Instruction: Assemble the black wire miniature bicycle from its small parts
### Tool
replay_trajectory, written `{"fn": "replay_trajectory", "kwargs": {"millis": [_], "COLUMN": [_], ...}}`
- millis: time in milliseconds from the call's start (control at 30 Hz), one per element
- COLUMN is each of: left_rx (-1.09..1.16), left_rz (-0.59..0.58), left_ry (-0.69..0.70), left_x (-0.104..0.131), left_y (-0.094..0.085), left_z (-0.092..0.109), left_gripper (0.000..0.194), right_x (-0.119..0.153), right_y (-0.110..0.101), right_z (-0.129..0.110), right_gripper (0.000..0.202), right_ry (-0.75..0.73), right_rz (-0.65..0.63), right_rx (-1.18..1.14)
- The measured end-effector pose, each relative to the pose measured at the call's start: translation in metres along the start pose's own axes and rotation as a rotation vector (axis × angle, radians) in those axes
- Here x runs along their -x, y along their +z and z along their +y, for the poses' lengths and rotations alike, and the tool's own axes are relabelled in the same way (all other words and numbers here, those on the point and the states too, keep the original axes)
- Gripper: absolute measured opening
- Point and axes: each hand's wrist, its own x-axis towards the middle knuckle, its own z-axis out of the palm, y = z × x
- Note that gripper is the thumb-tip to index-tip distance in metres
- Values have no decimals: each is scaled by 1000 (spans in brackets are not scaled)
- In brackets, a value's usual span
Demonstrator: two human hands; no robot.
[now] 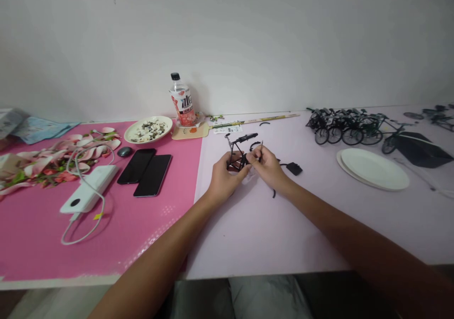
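A black miniature bicycle frame (pixel 242 140) with handlebars is in the grip of my left hand (pixel 227 175), just above the pale part of the table. My right hand (pixel 267 168) meets it at the frame's lower end, thumb and fingertips pinched together. A thin dark stick-like piece (pixel 261 146) pokes up from those fingers; its kind is too small to tell. The fingers hide the spot where both hands work. Close by lie a small black flat part (pixel 294 168), a curved black piece (pixel 274 193) and another curved strip (pixel 264 124).
Several miniature bicycles (pixel 349 127) stand at the back right, near two stacked white plates (pixel 376 169) and a black box-like object (pixel 422 150). On the pink side are phones (pixel 153 176), a white power bank (pixel 89 189) with cable, a bowl (pixel 132 138), a bottle (pixel 183 102) and artificial petals (pixel 42 165).
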Motion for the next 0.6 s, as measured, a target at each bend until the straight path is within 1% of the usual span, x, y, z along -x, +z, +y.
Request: {"fn": "replay_trajectory", "kwargs": {"millis": [100,233,400,533,600], "left_rx": [-16,-44,-78,-51,-31], "left_rz": [-3,-4,-3,-20,-26], "left_ry": [12,16,-1,-33,-51], "left_x": [1,2,6,7,7], "left_y": [0,0,0,0,0], "left_z": [0,0,0,1,1], "left_gripper": [34,28,30,30,32], "right_x": [1,3,6,7,8], "right_y": [1,0,-2,-2,-2], "right_z": [-1,-6,-11,-8,-6], "right_gripper": [46,38,31,31,30], "right_ry": [-10,-28,-110,-115,-142], "right_rz": [-24,-32,-74,-73,-72], "right_rx": [20,126,285,316,334]}}
